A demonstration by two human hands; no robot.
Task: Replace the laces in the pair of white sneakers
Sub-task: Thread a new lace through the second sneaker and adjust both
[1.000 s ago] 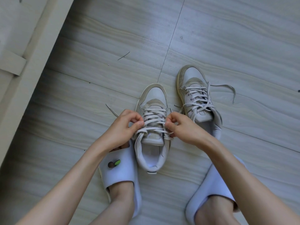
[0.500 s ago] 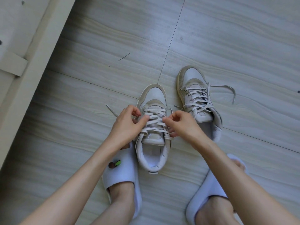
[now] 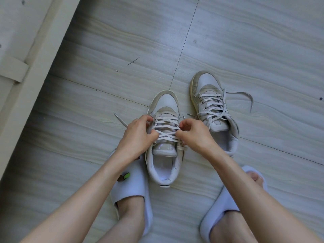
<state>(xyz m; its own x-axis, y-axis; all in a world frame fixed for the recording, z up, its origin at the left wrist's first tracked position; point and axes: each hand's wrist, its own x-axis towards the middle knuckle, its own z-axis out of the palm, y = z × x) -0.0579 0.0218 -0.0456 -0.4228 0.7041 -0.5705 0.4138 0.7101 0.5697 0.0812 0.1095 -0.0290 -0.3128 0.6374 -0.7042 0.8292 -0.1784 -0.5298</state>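
Pinching lace [image 3: 166, 128] crossings: left hand [image 3: 138, 137] at left eyelet row, right hand [image 3: 194, 135] at right row, fingers curled on strands. Near sneaker [image 3: 164, 155] on floor [image 3: 87, 102] between slippered feet (toe pointing away). Second sneaker [image 3: 212, 106] just beside, lace ends loose.

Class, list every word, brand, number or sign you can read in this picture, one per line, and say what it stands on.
None can be read.
The near sneaker, the far sneaker and both slippers show no legible lettering.
The slipper charm is a green and brown shape, without text.
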